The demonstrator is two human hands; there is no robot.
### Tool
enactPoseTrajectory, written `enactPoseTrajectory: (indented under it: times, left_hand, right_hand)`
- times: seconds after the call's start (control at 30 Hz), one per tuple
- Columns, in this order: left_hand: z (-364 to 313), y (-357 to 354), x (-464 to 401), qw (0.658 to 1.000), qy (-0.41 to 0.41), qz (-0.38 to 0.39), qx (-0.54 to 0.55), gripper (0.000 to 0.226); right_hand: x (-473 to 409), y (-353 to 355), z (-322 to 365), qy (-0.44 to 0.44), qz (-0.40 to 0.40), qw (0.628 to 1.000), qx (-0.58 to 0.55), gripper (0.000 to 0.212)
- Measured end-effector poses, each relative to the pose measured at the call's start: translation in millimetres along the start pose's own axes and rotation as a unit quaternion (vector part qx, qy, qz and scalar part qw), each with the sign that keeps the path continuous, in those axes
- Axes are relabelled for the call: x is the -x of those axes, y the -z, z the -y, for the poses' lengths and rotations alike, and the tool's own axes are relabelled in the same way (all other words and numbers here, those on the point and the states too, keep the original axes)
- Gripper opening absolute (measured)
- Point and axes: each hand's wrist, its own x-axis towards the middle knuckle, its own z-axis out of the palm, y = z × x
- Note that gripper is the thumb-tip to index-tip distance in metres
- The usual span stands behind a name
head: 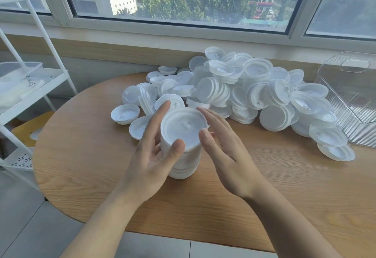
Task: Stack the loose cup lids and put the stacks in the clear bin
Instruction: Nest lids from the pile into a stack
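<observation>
At the centre of the wooden surface [264,186] stands one tall stack of lids [183,146], upright, with both hands around it. The left hand [151,154] is at the stack's 9 o'clock side, its fingers nearly straight, and its thumb lies against the upper rim. The right hand [221,146] is at the 3 o'clock side, fingers straight and relaxed, the thumb touching the top edge; neither hand really grips, they seem to press and straighten the column.

This one stack looks nearly finished, but the task is in an early part. A big heap of loose lids [244,93] lies behind the stack, from about 11 o'clock to 3 o'clock, and some short nested groups lie on their sides in it. The clear bin [350,103] is at the far right, around 2 o'clock, just beside the heap. No stack can be seen inside it, though its walls are transparent and partly cut off by the frame. So most lids are not yet stacked, and the moving into the bin is probably not begun.
</observation>
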Motion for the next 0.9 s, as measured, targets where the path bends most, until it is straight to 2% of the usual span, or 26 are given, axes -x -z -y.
enactPoseTrajectory:
  times: [0.17, 0.33, 0.5, 0.73, 0.83, 0.9]
  left_hand:
    - [-2, 2, 1, 1.0, 0.008, 0.012, -0.022, 0.071]
    - [0, 4, 2, 0.999, 0.021, 0.022, -0.035, 0.081]
    - [1, 3, 1, 0.998, 0.036, 0.019, -0.055, 0.075]
    - [2, 6, 2, 0.998, 0.024, -0.003, -0.056, 0.078]
    - [2, 13, 3, 0.998, 0.023, -0.021, -0.058, 0.077]
    - [2, 20, 2, 0.997, 0.03, -0.04, -0.059, 0.074]
  right_hand:
    - [0, -1, 0, 0.015, 0.001, 1.0, -0.008, 0.052]
    - [0, -4, -5, 0.011, 0.006, 1.0, -0.001, 0.052]
    - [0, -6, -10, -0.009, 0.02, 1.0, -0.004, 0.054]
    - [-4, -5, -14, -0.023, 0.044, 0.997, -0.063, 0.049]
    - [-19, -3, -20, -0.037, -0.004, 0.997, -0.066, 0.049]
    - [-32, 2, -27, -0.05, -0.048, 0.998, -0.012, 0.041]
